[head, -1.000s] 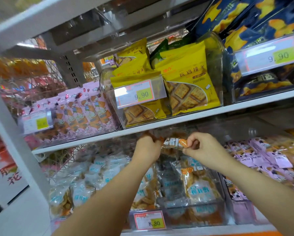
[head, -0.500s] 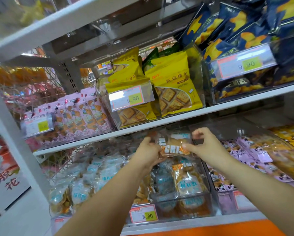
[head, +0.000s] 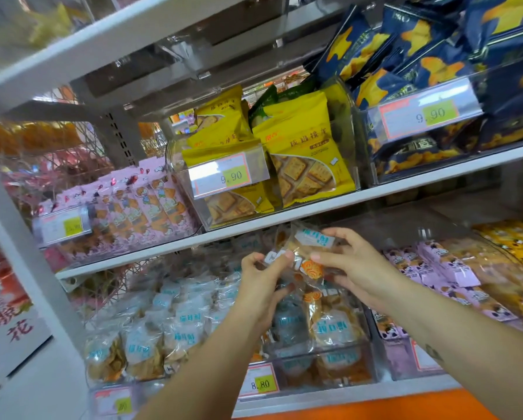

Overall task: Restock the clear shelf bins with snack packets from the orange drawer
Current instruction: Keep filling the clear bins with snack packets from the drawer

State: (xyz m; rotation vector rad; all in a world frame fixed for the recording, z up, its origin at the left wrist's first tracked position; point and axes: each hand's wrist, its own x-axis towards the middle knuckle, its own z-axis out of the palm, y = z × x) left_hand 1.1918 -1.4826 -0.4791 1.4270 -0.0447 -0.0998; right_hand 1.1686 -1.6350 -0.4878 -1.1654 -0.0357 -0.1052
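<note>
Two hands, one lot in transit. The left hand [head: 261, 280] and right hand [head: 360, 268], both at centre frame, pinch the clear snack packets [head: 310, 253] between thumb and fingertips. How many packets are in the lot cannot be told.

Location: the lot is held just under the white shelf board [head: 345, 204] and above the clear bin [head: 367, 331] at lower centre, which carries the 8.80 price tag [head: 263, 383]. That bin already holds like packets, stacked high.

Handling, as judged: lower the lot label-forward onto the stack and press it back, so nothing spills over the front wall. Release one hand at a time, because the film looks slippery.

Clearances: headroom under the shelf board is tight, so knuckles should stay low. Purple packets [head: 436, 268] crowd the right side. A bin of similar clear packets sits close at lower left. An orange strip [head: 375, 404] at bottom centre is probably the drawer, and the way back to it looks open.
</note>
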